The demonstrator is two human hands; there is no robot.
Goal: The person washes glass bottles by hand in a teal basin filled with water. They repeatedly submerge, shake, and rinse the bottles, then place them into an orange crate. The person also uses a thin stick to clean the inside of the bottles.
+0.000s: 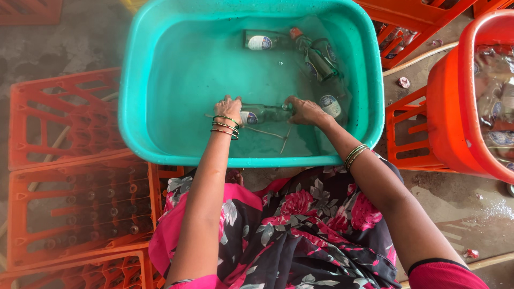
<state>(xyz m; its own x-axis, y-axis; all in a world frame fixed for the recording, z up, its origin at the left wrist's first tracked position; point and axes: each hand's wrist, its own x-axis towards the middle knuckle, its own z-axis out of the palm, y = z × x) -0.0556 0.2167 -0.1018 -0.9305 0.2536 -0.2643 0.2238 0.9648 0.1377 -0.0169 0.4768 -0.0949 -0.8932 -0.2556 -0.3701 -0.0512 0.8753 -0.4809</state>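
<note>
1. Work in hand: a glass bottle (pixel 263 113) lies on its side under the water in the teal tub (pixel 369 80), at about 6 o'clock of the tub floor.
2. Left hand (pixel 228 108) is clasped round the bottle's base end; right hand (pixel 303 111) is wrapped round the neck end. Both hands are wet and in the water.
3. A thin wire-like rod (pixel 267 133) lies under the bottle on the tub floor; can't tell what it is.
4. Left to do, by my read: several labelled bottles (pixel 316 59) lie loose in the water from 12 to 3 o'clock, untouched by either hand.
5. More stock: the orange tub (pixel 447 107) at 3 o'clock holds a heap of bottles in water.
6. Looks done: the orange crate (pixel 80 208) at 8 o'clock has bottles standing upright in most cells; a few cells appear open.
7. The other orange crates (pixel 59 115) at 9 o'clock look empty.
8. Judgement: mid-batch, with plenty of bottles waiting.
</note>
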